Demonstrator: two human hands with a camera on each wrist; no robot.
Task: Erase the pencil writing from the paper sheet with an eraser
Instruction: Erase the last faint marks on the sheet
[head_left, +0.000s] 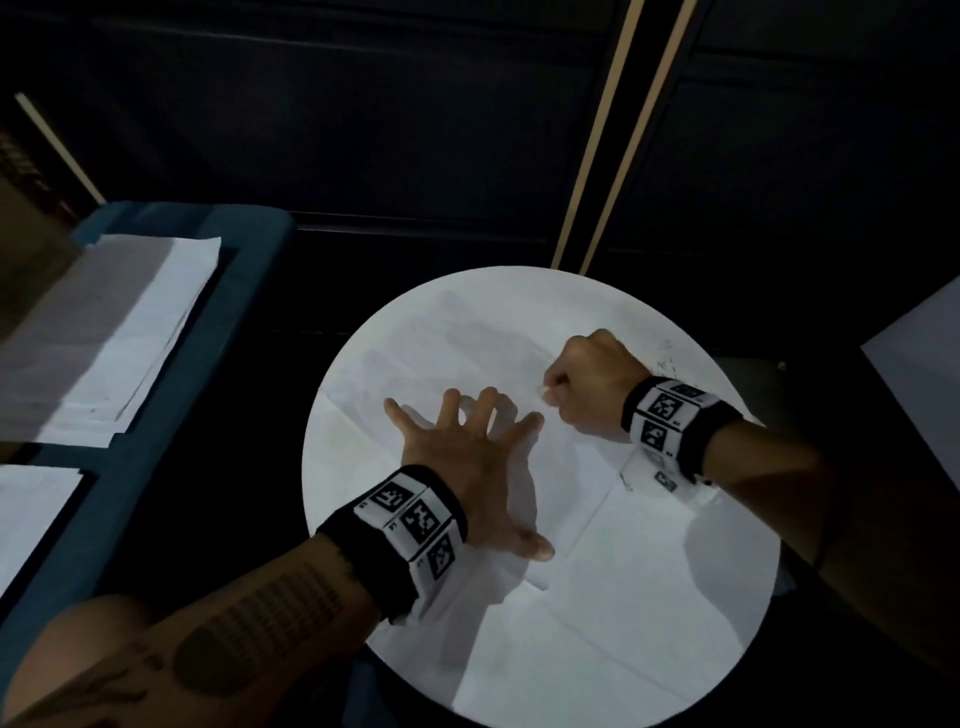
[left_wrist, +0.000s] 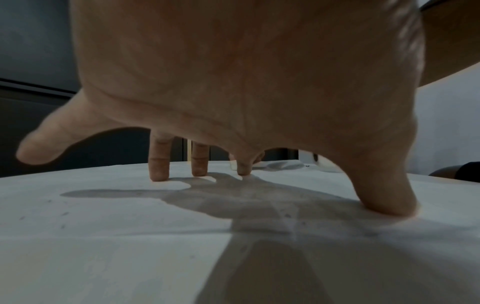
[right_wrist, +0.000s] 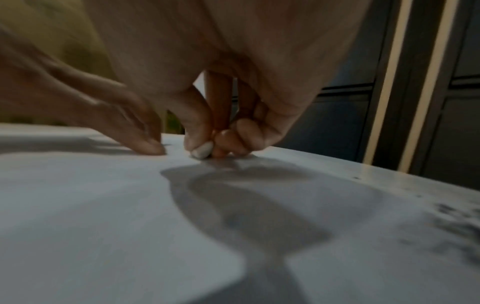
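The right hand (head_left: 597, 384) is curled into a loose fist, knuckles up, its wrist coming in from the right side of the desk (head_left: 727, 597). Thumb and fingertips (right_wrist: 200, 131) pinch a small white eraser (right_wrist: 203, 152), whose lower end touches the paper (head_left: 597, 613). In the right wrist view the other fingers are tucked in beside it, their tips also down on the sheet.

The left hand (head_left: 467, 457) is spread wide, fingers straight and splayed, and holds nothing. In the left wrist view the palm is arched clear of the sheet while the thumb and three fingertips (left_wrist: 159, 172) press down on the paper; the little finger sticks out to the side, lifted off it. Its index finger ends just beside the eraser. Both wrists wear black bands with square black-and-white markers.

The paper is white and creased with fold lines, lying across the round white desk and covering most of it. Any pencil writing is too faint to make out. Dark crumbs lie on the desk beyond the right wrist. To the left, more white sheets (head_left: 130, 332) lie on a blue surface.
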